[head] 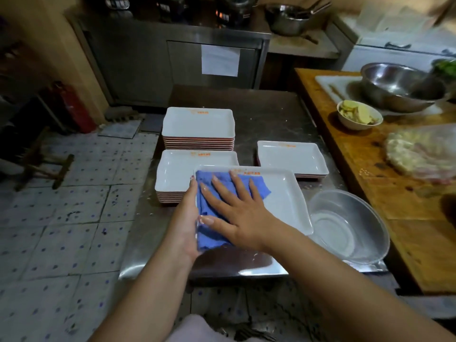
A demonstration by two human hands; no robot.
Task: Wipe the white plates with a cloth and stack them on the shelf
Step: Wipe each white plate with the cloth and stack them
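The right hand [243, 213], fingers spread flat, presses the cloth [217, 201] into the plate [283, 203] at table [283, 114] centre; the left hand [188, 218] grips its nine-o'clock rim. Best sweep toward three o'clock, covering corners, then stack it on a pile [197, 124] at twelve.

- The plate [283, 201] you are wiping is white, rectangular and shallow, with orange print on its far rim, tilted slightly over the table's near edge.
- Your blue cloth [209, 183] lies crumpled across its left half.
- Three stacks of matching plates stand behind: far-left stack [197, 124], near-left stack [177, 174], and low right stack [292, 156].
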